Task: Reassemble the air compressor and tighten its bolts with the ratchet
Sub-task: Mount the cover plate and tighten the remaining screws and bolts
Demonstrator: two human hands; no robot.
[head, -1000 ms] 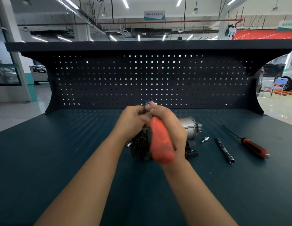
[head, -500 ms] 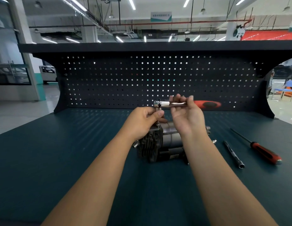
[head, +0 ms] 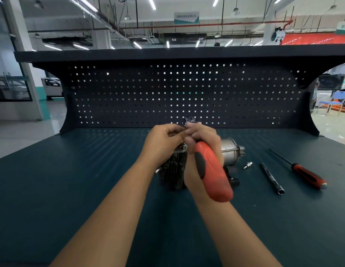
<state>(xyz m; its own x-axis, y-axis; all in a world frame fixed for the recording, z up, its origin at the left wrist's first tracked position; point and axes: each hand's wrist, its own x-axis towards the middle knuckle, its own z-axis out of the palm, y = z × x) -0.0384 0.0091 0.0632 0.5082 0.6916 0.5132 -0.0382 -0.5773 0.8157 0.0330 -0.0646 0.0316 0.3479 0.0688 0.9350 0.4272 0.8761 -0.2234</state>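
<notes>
Ratchet [head: 212, 170] stroke noted: half a second ago the red handle was swung out to the right, level along the pegboard [head: 167, 93]; now it has been brought back round and points toward the camera, as it did a second ago. One full back-and-forth has thus been completed over the same spot.

The handle is wrapped near its upper end by the right hand [head: 202, 139], fingers curled round it. The left hand [head: 164, 139] is curled at the tool's head end, fingertips pinched together there — probably steadying the socket stem on a bolt, though the head is blurred and the contact itself cannot be made out.

The air compressor [head: 173, 170] sits on the workbench [head: 71, 189] directly under both hands, finned cylinder to the left, bright motor can to the right (largely hidden by the right forearm and handle).

Judged from this: tightening is under way on a bolt at the top of the cylinder head, with reassembly seemingly already done. How many bolts remain cannot be told.

Lying untouched to the right, well apart from the hands — a small fitting [head: 247, 165], an extension bar [head: 271, 178], a red-handled screwdriver [head: 306, 174].
</notes>
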